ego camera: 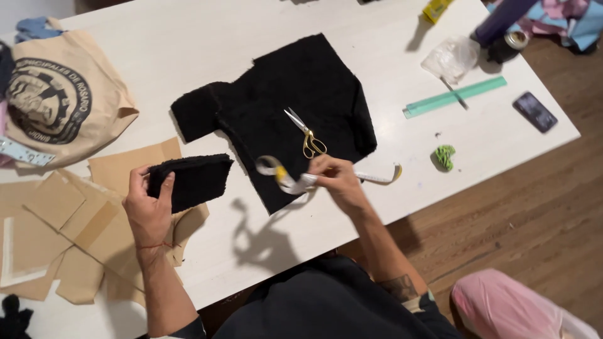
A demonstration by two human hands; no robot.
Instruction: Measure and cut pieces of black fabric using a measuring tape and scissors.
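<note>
Holding a small folded piece of black fabric (191,180), the left hand (147,210) grips it closed at its left edge, just above the brown paper pieces (75,220). The right hand (339,179) pinches a white measuring tape (286,179) over the lower edge of the big black fabric (295,107) lying flat on the white table (188,56). Gold scissors (306,133) rest on this fabric. A beige cloth bag (63,100) lies at the left; I cannot tell what is inside it.
</note>
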